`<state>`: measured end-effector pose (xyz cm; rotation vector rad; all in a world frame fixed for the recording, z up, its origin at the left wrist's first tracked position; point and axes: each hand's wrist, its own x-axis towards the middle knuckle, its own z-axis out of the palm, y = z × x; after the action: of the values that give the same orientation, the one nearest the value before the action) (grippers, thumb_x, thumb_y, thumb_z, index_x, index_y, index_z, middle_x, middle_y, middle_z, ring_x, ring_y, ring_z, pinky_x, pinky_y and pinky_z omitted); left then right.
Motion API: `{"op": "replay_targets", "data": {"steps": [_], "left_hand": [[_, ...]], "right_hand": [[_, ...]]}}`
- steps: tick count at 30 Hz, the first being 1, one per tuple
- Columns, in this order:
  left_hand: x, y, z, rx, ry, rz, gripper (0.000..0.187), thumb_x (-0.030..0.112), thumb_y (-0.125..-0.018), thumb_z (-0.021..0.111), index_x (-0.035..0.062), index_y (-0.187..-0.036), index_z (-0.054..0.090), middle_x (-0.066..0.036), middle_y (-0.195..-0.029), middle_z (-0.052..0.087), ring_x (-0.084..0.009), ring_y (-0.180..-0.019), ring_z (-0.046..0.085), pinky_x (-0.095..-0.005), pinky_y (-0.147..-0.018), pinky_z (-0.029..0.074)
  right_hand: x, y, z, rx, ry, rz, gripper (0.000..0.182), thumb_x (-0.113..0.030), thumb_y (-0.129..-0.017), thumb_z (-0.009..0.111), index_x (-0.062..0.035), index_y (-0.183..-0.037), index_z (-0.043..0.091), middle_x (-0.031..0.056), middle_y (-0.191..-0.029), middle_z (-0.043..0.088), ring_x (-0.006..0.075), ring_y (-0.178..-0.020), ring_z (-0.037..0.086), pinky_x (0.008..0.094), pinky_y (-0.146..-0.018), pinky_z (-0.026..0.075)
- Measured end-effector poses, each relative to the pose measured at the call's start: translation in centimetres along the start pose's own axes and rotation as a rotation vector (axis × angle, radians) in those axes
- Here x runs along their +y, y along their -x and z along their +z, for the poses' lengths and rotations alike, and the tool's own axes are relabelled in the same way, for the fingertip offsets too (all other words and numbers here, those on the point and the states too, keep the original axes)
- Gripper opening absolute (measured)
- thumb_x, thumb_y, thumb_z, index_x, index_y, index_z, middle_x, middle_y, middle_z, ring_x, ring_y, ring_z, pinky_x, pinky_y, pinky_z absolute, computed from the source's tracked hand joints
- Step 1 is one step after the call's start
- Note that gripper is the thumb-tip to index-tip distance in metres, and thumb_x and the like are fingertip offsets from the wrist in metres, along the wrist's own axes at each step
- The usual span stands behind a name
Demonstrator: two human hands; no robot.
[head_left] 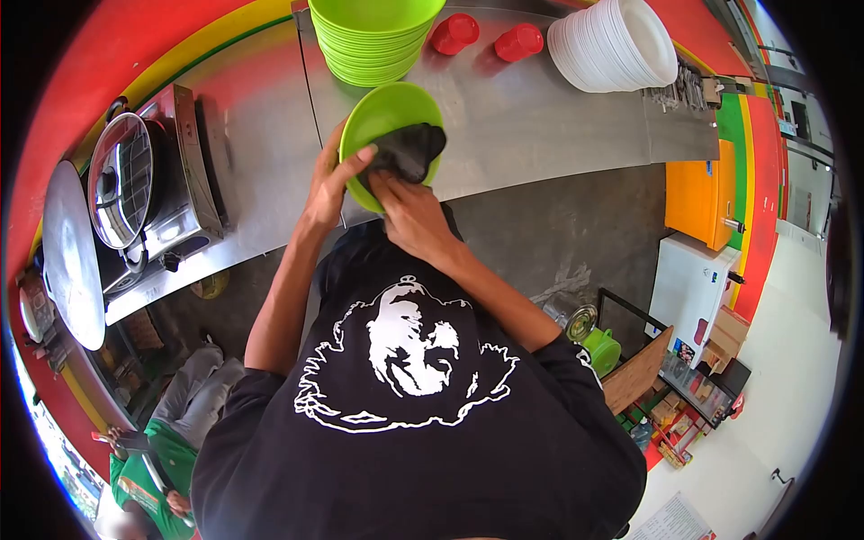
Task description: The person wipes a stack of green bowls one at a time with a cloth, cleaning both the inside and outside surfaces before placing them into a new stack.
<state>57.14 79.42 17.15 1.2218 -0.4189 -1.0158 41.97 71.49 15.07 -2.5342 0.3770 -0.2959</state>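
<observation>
A green bowl [380, 110] is tilted in front of my chest, its inside facing me. My left hand [331, 180] grips the bowl's left rim, with the thumb over the edge. A dark cloth [409, 151] lies bunched inside the bowl, and my right hand [414, 214] presses it there with closed fingers. Just beyond the bowl stands a tall stack of green bowls [373, 45] on the metal counter [540, 126].
Two red containers [455, 34] and a stack of white plates [612, 45] stand along the counter's back. At left, a lidded pot [121, 180] is on a stove. A person in green [148, 477] holds a knife at lower left.
</observation>
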Motion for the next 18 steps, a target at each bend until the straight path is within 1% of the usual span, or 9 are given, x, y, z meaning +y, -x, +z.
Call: {"op": "replay_targets", "data": {"steps": [1, 2, 5, 6, 9, 10, 13, 14, 18], "left_hand": [[-0.8, 0.3, 0.1, -0.007, 0.027, 0.0, 0.07, 0.034, -0.088, 0.067, -0.0007, -0.145, 0.043, -0.015, -0.134, 0.055, -0.0248, -0.125, 0.05, -0.038, -0.108, 0.037], [-1.7, 0.6, 0.1, 0.0, 0.061, -0.012, 0.066, 0.029, -0.089, 0.067, -0.0008, -0.143, 0.044, -0.016, -0.13, 0.057, -0.0241, -0.121, 0.053, -0.0369, -0.105, 0.04], [-2.7, 0.9, -0.1, 0.019, 0.213, 0.012, 0.058, 0.027, -0.091, 0.064, -0.001, -0.139, 0.047, -0.015, -0.127, 0.059, -0.0224, -0.115, 0.056, -0.0351, -0.1, 0.043], [-2.3, 0.8, 0.1, 0.046, 0.172, 0.042, 0.05, 0.028, -0.094, 0.06, -0.0013, -0.133, 0.052, -0.013, -0.122, 0.061, -0.0202, -0.108, 0.058, -0.0332, -0.094, 0.046], [-1.7, 0.5, -1.1, 0.005, 0.281, -0.088, 0.047, 0.032, -0.096, 0.056, -0.0013, -0.129, 0.055, -0.011, -0.116, 0.064, -0.019, -0.105, 0.059, -0.0326, -0.092, 0.046], [-0.8, 0.4, -1.1, 0.02, 0.176, -0.108, 0.05, 0.037, -0.096, 0.054, -0.002, -0.127, 0.058, -0.01, -0.112, 0.065, -0.0183, -0.103, 0.06, -0.0311, -0.09, 0.046], [0.5, 0.2, -2.3, -0.073, -0.008, -0.184, 0.052, 0.038, -0.095, 0.056, -0.0027, -0.127, 0.058, -0.01, -0.111, 0.065, -0.0185, -0.103, 0.059, -0.0309, -0.089, 0.046], [0.7, 0.3, -1.9, -0.073, -0.054, -0.176, 0.052, 0.038, -0.092, 0.056, -0.0033, -0.125, 0.059, -0.01, -0.109, 0.065, -0.0188, -0.1, 0.059, -0.0315, -0.088, 0.045], [-0.1, -0.3, -2.6, -0.093, -0.068, -0.226, 0.052, 0.036, -0.089, 0.055, -0.003, -0.123, 0.059, -0.009, -0.106, 0.064, -0.0191, -0.097, 0.058, -0.0322, -0.087, 0.045]], "right_hand": [[-1.0, -0.3, -0.3, -0.057, -0.107, 0.048, 0.061, -0.001, -0.072, 0.068, 0.0022, -0.131, 0.054, 0.0204, -0.121, 0.065, 0.0362, -0.106, 0.065, 0.0446, -0.088, 0.053], [-1.8, -0.5, -0.5, -0.11, -0.214, 0.098, 0.061, 0.001, -0.072, 0.068, 0.0025, -0.131, 0.053, 0.021, -0.121, 0.064, 0.0373, -0.106, 0.064, 0.0453, -0.088, 0.053], [-3.1, -0.6, -0.8, 0.023, -0.354, 0.017, 0.06, 0.002, -0.073, 0.066, 0.0021, -0.132, 0.052, 0.0209, -0.122, 0.064, 0.0396, -0.105, 0.064, 0.0463, -0.088, 0.054], [-2.7, -0.4, -0.6, 0.024, -0.295, -0.004, 0.059, -0.001, -0.073, 0.069, -0.0005, -0.131, 0.054, 0.0195, -0.122, 0.064, 0.0374, -0.104, 0.065, 0.0456, -0.088, 0.054], [-0.6, 0.7, -1.0, -0.032, -0.053, -0.134, 0.057, -0.006, -0.074, 0.072, -0.0029, -0.129, 0.057, 0.0187, -0.122, 0.065, 0.0355, -0.104, 0.066, 0.044, -0.088, 0.054], [0.3, 0.8, -1.3, -0.08, 0.008, -0.139, 0.062, -0.016, -0.071, 0.078, -0.0046, -0.128, 0.059, 0.018, -0.121, 0.065, 0.0345, -0.109, 0.064, 0.0433, -0.093, 0.052], [1.9, 0.2, -3.5, -0.098, -0.01, -0.096, 0.072, -0.027, -0.066, 0.084, -0.0033, -0.129, 0.058, 0.0169, -0.12, 0.066, 0.0363, -0.114, 0.061, 0.0443, -0.1, 0.048], [2.4, 0.0, -3.7, -0.131, -0.029, -0.064, 0.09, -0.041, -0.06, 0.088, 0.001, -0.133, 0.054, 0.019, -0.126, 0.063, 0.0378, -0.122, 0.056, 0.0451, -0.105, 0.044], [1.5, -2.2, -6.0, -0.249, 0.002, -0.16, 0.107, -0.056, -0.062, 0.086, 0.0085, -0.137, 0.044, 0.0257, -0.132, 0.056, 0.042, -0.126, 0.052, 0.0473, -0.106, 0.043]]}}
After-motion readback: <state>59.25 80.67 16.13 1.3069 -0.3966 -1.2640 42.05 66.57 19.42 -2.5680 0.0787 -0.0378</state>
